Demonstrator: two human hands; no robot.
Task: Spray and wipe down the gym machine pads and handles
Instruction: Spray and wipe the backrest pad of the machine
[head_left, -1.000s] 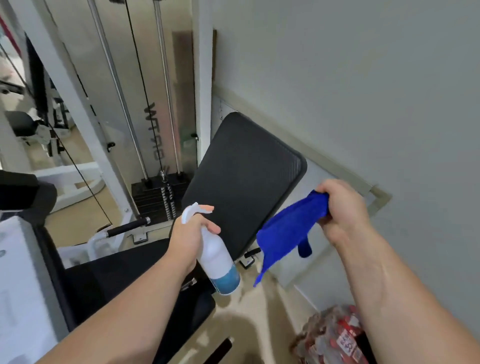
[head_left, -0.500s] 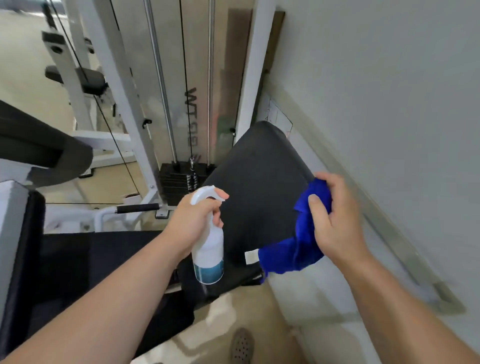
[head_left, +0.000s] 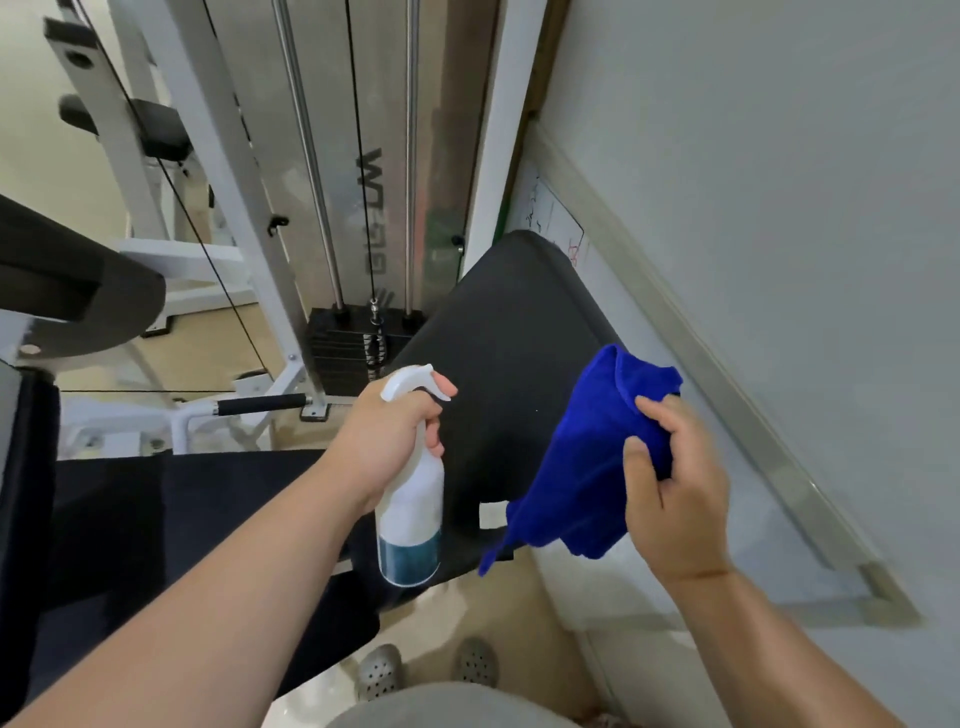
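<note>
Our left hand (head_left: 384, 441) grips the bottle (head_left: 410, 514) before the pad (head_left: 509, 364); our right hand (head_left: 675, 493) pinches the cloth (head_left: 582, 467) over its right edge. Spraying now could soak cloth, not pad.

Beige floor (head_left: 483, 610) bears white machine frame (head_left: 223, 171) and grey clogs (head_left: 381, 673).

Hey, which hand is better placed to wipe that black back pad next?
Right, probably. The right hand holds the bunched blue microfibre cloth in front of the slanted black padded backrest. The left hand grips the white trigger spray bottle and has no cloth.
</note>
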